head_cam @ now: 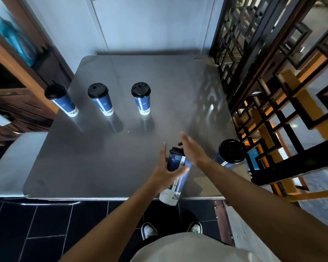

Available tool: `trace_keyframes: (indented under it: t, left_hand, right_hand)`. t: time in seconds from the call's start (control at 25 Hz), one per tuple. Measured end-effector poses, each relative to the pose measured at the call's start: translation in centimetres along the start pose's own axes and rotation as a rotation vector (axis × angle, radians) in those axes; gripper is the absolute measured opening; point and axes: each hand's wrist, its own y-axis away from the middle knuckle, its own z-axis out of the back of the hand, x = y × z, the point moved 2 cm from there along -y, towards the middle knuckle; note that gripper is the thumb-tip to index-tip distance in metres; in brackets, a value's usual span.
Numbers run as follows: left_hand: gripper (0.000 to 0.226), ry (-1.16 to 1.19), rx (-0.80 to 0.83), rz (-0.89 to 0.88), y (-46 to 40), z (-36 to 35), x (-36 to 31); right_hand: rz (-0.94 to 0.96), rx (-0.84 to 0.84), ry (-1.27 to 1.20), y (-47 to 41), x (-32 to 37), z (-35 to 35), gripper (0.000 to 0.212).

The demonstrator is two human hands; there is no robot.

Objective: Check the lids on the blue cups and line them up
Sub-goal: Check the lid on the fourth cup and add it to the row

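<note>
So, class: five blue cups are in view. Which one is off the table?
The cup gripped in the left hand, tilted above the table's near edge. Three cups stand in a row farther back, and a fifth stands at the right edge.

– What colours are the cups (102, 103)?
– Blue, with a white band and dark print at the base, and black lids (98, 90).
– And the table (106, 157)?
– Dull grey metal, mirroring the cups at its far edge.
– Around it?
– Black floor tiles (45, 233) with pale grout; a black lattice screen (273, 72) with orange behind it on the right.
</note>
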Motion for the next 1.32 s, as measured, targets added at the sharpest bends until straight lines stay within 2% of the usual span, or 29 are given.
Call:
trace_keyframes:
  t: [0.08,0.2,0.28,0.32,0.4,0.48,0.56,0.68,0.88,0.96,1.12,1.24,1.32]
  left_hand:
    - [0.093,0.059,-0.039,0.022,0.3,-0.2,-2.1]
    - [0.046,0.349,-0.082,0.171,0.6,0.3,-4.6]
    - [0.048,0.585,-0.103,0.301,0.6,0.5,-5.7]
    - [0.05,0.65,-0.127,0.345,0.5,0.6,-6.1]
    - [0.056,0.707,-0.206,0.383,0.3,0.8,-6.3]
    - [0.065,0.694,-0.251,0.435,0.2,0.5,-6.0]
    - [0.059,0.661,-0.283,0.463,0.4,0.5,-5.9]
    - [0.048,0.665,-0.289,0.526,0.7,0.5,-6.3]
    - [0.043,0.629,-0.239,0.537,0.6,0.3,-7.0]
    - [0.044,0.621,-0.23,0.547,0.4,0.4,-6.9]
    - [0.045,0.603,-0.232,0.561,0.6,0.4,-7.0]
    - [0.055,0.598,-0.243,0.565,0.4,0.3,-6.5]
    - [0.07,0.555,-0.201,0.599,0.6,0.6,-6.0]
  right_hand:
    - [-0.102,0.001,-0.124,-0.9,0.5,0.2,0.064]
    - [-0.143,-0.006,-0.442,-1.1,-0.2,-0.3,0.054]
    - [-0.118,0.047,-0.59,-0.7,-0.9,-1.0,0.04]
    - [-0.111,0.09,-0.612,-0.5,-1.3,-1.5,0.04]
    - [-0.142,0.163,-0.625,-0.1,-1.9,-2.6,0.056]
    - [-0.197,0.195,-0.65,0.0,-2.7,-3.3,0.06]
    - [-0.209,0.2,-0.693,0.3,-3.1,-3.5,0.051]
    - [-0.256,0.191,-0.719,0.5,-3.6,-3.8,0.056]
    - [-0.247,0.154,-0.751,0.6,-3.6,-4.0,0.035]
    - [-0.241,0.157,-0.737,0.5,-3.8,-4.0,0.039]
    - [-0.273,0.158,-0.719,0.3,-3.9,-4.0,0.063]
    - [-0.272,0.157,-0.713,0.3,-4.0,-4.0,0.061]
    - [-0.277,0.15,-0.738,0.4,-4.3,-3.8,0.058]
